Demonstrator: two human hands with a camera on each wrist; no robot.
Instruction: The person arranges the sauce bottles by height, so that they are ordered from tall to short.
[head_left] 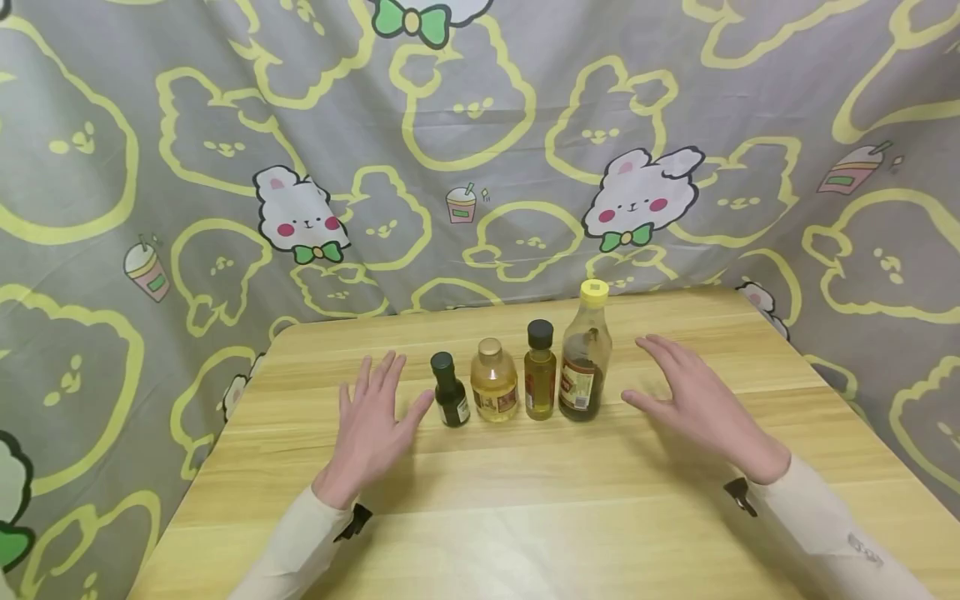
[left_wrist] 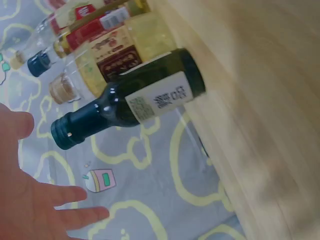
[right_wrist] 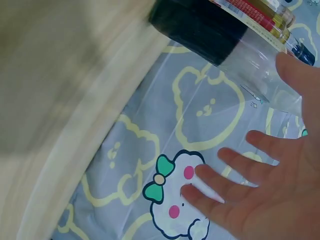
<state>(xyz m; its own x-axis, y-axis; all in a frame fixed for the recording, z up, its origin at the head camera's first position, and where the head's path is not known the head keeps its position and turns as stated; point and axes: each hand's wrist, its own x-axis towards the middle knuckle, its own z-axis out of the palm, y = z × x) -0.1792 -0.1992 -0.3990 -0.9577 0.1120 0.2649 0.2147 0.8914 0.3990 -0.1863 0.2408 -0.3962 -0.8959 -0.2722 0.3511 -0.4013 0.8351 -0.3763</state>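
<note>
Several bottles stand upright in a row on a wooden table. At the left end is a small dark green bottle (head_left: 452,400) with a white label, seen close up as the dark bottle (left_wrist: 150,95) in the left wrist view. Beside it come a round bottle of pale yellow liquid (head_left: 495,385), a slim bottle with a black cap (head_left: 540,375) and a taller bottle of dark liquid with a yellow cap (head_left: 583,367). My left hand (head_left: 372,429) is spread just left of the dark green bottle. To the right of the tall bottle, my right hand (head_left: 697,404) has its fingers extended, holding nothing.
The wooden table (head_left: 510,517) reaches back to a grey cloth (head_left: 480,125) with cartoon animals and yellow outlines, which hangs behind and along both sides. A black clip-like piece (head_left: 354,522) shows at the left cuff, and another black piece (head_left: 741,496) at the right cuff.
</note>
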